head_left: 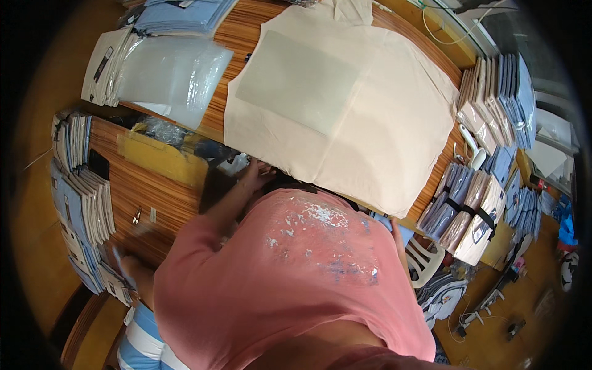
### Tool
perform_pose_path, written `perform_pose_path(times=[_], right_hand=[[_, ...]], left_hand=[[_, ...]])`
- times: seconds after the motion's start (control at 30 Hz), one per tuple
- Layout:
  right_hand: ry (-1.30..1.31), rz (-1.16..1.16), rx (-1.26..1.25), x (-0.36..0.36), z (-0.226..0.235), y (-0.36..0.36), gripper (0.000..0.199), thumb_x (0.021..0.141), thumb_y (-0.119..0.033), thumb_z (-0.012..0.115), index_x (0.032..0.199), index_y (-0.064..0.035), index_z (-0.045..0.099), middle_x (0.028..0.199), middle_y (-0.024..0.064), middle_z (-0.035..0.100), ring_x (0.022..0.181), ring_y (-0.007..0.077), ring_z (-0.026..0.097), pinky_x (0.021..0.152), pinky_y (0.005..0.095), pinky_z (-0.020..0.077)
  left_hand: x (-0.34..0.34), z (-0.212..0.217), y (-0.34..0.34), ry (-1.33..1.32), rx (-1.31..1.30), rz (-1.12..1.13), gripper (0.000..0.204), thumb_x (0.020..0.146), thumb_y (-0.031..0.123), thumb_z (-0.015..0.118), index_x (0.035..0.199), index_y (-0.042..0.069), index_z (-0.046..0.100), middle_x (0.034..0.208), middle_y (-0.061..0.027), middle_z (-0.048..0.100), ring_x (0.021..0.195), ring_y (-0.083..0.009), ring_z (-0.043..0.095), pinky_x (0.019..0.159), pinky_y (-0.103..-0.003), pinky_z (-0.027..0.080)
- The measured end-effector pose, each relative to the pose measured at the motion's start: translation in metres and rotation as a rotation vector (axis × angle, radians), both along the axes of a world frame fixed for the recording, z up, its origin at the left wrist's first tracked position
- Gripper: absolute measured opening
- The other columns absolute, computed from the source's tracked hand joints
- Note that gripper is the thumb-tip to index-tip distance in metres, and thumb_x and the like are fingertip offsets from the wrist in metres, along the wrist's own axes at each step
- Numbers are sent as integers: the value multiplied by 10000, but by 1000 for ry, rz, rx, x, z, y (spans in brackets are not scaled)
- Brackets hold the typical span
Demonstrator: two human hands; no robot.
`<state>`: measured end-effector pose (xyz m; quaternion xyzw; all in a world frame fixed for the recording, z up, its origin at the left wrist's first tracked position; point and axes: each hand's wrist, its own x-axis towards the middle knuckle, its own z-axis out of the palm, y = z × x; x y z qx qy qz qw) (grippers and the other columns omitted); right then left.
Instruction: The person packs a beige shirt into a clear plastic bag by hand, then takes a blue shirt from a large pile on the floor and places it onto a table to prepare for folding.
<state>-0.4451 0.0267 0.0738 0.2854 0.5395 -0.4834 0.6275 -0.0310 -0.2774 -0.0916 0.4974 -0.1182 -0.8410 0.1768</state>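
A pale beige shirt (394,117) lies spread face down on the striped wooden table (243,21), its collar end toward the far side. A translucent greenish rectangular sheet (299,80) rests on its left half. My left hand (260,175) is at the near table edge by the shirt's lower left corner, beside a dark recess; its fingers are partly hidden in shadow. On the right, my right hand (396,228) is low at the table's near edge, close to the shirt's hem, mostly hidden by my pink top. What either hand holds, if anything, cannot be made out.
Clear plastic bags (176,77) lie at the left. Stacks of folded shirts (83,209) line the left table; more bagged shirts (462,213) stand right, near a white handheld device (472,148). Another person's blurred hand (127,264) is at lower left. A white plastic chair (425,262) is at right.
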Motion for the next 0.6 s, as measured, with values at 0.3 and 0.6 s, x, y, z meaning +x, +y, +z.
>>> perform_pose_path(times=[0.3,0.6], right_hand=[[384,-247,259,-1,-18,-9,202,824,-252,611,880,-78,525,697,45,547,703,205,586,691,388,529],[1091,-203,-84,3,74,-93,253,860,-128,519,1096,-89,437,611,42,532,490,129,515,464,264,451]], left_hand=[[-15,56,-5,108,-146,289,485,863,346,464,1255,75,376,1256,-147,432,1148,-315,425,930,-457,384],[-100,288,-77,244,-870,362,413,906,169,384,1296,69,293,1347,-133,330,1249,-282,314,1028,-430,242]])
